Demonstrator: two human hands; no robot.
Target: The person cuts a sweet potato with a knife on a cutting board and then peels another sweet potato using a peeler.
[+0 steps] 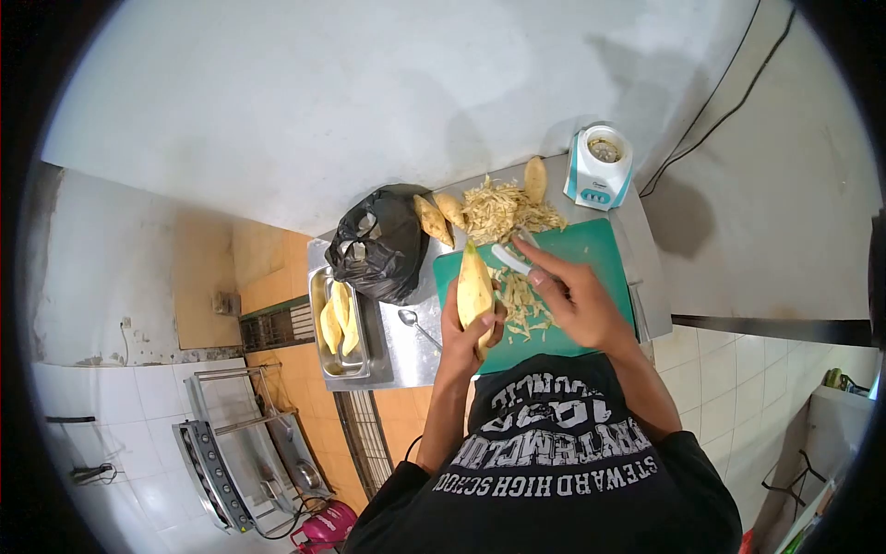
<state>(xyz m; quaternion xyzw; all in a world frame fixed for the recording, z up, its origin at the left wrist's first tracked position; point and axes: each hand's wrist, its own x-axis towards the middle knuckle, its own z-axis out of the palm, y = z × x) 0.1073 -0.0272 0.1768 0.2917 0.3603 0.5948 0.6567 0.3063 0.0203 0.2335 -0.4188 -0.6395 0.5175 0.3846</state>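
Note:
My left hand (459, 334) is closed around the lower part of a mostly peeled yellow sweet potato (474, 288), which points upward over the green cutting board (602, 242). In my right hand (583, 303) is a white peeler (510, 259), held just right of the sweet potato's upper end; its blade is hard to make out. Loose peel strips (524, 305) lie on the board beneath my hands. Behind the board is a larger heap of peelings (494, 210), with unpeeled sweet potatoes (432, 222) beside it.
A black plastic bag (380, 242) stands at the back left of the metal table (392, 355). Left of it, a steel tray (362, 367) holds several peeled sweet potatoes (330, 325). A spoon (417, 326) lies near the board. A white-and-teal blender base (600, 168) stands back right.

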